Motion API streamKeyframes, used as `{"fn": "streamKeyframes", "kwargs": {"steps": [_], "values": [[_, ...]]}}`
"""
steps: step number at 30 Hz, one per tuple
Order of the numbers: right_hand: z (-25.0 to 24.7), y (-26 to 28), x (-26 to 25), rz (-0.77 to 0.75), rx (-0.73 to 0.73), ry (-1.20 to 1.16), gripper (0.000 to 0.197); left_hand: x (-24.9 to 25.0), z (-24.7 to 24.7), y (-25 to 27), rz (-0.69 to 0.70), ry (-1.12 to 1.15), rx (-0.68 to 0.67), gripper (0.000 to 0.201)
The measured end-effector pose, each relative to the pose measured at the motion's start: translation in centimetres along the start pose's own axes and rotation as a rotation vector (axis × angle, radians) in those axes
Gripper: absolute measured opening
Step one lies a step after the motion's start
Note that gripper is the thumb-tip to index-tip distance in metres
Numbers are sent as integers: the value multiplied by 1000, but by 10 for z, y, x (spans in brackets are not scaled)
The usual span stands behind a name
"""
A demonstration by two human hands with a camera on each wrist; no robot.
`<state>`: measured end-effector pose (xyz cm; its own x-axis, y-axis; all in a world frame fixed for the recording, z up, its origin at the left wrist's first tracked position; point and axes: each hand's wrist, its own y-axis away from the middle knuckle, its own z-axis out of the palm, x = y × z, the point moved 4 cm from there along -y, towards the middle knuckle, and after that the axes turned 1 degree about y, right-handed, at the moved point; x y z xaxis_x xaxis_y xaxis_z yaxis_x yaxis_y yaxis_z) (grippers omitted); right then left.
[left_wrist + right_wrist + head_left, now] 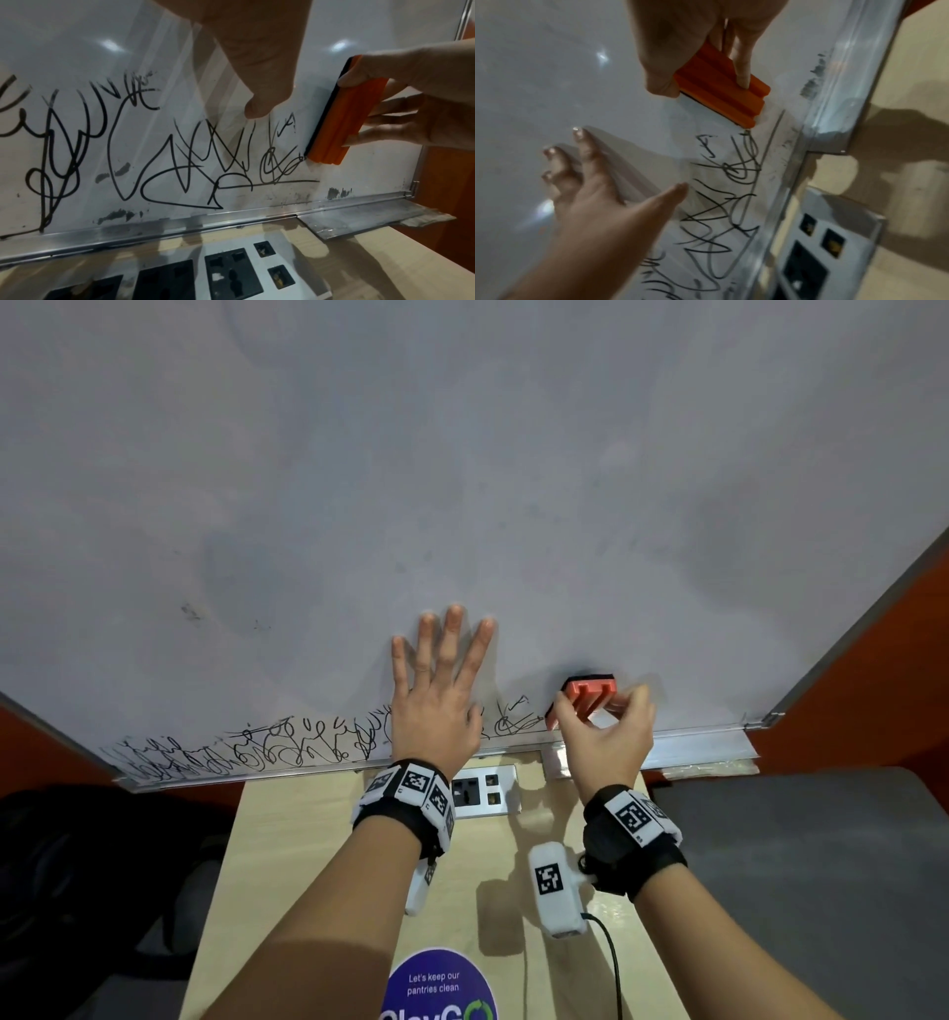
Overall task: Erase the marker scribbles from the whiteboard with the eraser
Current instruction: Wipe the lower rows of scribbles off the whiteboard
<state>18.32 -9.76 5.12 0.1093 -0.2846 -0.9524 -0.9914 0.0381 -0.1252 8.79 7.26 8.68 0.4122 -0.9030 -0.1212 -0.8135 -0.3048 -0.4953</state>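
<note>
A large whiteboard (462, 480) leans before me, with black marker scribbles (257, 747) along its bottom edge. My left hand (439, 690) lies flat on the board with fingers spread, covering part of the scribbles. My right hand (606, 731) grips an orange eraser (585, 698) with a dark felt face, pressed to the board just right of the last scribble. In the left wrist view the eraser (336, 119) touches the end of the scribbles (180, 158). The right wrist view shows the eraser (721, 89), pinched between thumb and fingers, above the scribbles (721, 192).
A metal marker tray (693, 744) runs under the board's right part. Below it a wooden desk (308, 839) holds a socket panel (485, 796) and a round purple sticker (436, 986). Orange wall shows at both sides, a dark chair at the left.
</note>
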Motion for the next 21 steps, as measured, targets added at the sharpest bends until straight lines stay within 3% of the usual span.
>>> {"fn": "streamKeyframes", "kwargs": {"steps": [4, 9, 12, 17, 21], "values": [[8, 3, 11, 15, -66, 46, 39, -2, -1, 0, 14, -4, -7, 119], [1, 3, 8, 60, 6, -32, 40, -5, 1, 2, 37, -14, -9, 116], [1, 3, 13, 41, -36, 26, 39, -5, 0, 2, 36, -15, -13, 114], [1, -3, 21, 146, -36, 15, 39, -4, 0, 1, 34, -29, -10, 118], [6, 6, 3, 61, -18, -77, 42, -4, 3, 1, 21, -53, -20, 120]]}}
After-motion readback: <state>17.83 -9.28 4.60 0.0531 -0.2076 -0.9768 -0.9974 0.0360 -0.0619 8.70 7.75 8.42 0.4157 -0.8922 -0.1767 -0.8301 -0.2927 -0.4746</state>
